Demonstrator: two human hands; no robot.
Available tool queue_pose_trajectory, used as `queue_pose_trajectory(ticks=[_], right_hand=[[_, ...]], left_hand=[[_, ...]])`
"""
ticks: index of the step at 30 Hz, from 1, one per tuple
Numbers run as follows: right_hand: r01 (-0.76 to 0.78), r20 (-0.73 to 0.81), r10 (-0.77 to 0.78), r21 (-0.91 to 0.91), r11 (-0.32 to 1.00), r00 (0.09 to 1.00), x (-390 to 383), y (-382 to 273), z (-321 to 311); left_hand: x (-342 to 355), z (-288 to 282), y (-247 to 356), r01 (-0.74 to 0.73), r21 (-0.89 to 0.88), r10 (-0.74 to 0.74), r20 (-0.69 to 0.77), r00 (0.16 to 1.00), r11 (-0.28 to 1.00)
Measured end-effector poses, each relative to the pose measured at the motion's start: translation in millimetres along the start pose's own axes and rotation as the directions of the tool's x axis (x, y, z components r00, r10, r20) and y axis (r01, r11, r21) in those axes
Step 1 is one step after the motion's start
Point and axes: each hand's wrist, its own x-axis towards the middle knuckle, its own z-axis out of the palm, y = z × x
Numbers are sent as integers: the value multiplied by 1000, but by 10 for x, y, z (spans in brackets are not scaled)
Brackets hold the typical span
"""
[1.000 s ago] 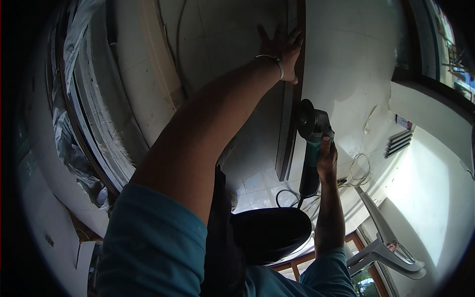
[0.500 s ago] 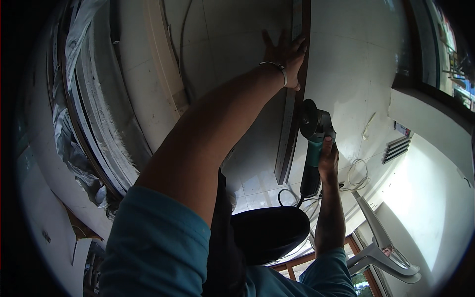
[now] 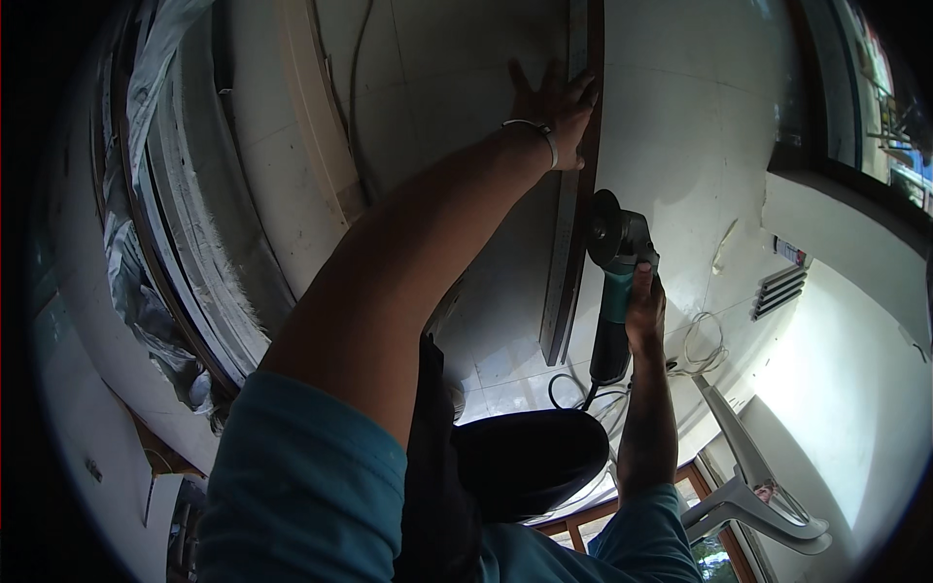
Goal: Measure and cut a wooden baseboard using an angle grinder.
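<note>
With its fingers spread, my left hand [image 3: 559, 109] rests against a long dark brown bar [image 3: 567, 253] on the floor; a bracelet circles that wrist. My right hand [image 3: 645, 309] is wrapped round a green and black angle grinder [image 3: 616, 277]. The grinder's dark round disc [image 3: 604, 229] points away from me, right beside the bar's right edge. Whether disc and bar touch, I cannot tell. A black cord leaves the lower end of the grinder near my knee.
Plastic-wrapped long profiles [image 3: 199, 223] lie along the left, beside a tan plank [image 3: 321, 107]. A grey plastic chair [image 3: 753, 515] stands at lower right. Coiled pale cable [image 3: 705, 345] and several dark short bars [image 3: 779, 291] lie on the tiled floor to the right.
My left hand and forearm have shifted very slightly left. The grinder stays in my right hand, almost unmoved beside the bar.
</note>
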Motion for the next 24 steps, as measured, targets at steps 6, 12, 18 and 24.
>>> queue_pose_trajectory(ticks=[6,12,18,24], right_hand=[[30,-11,-29,94,995,1000,77,-97,9],[59,-23,-58,13,998,998,89,-155,-12],[-48,15,49,-65,997,999,150,-112,-16],[-57,-20,55,-87,995,998,173,-227,-41]], left_hand=[[55,-34,-22,-12,63,11,14,1000,998],[95,3,-20,-12,32,13,-17,1000,999],[110,22,-45,-16,26,18,-53,998,1000],[120,16,-41,-28,63,31,-46,998,998]])
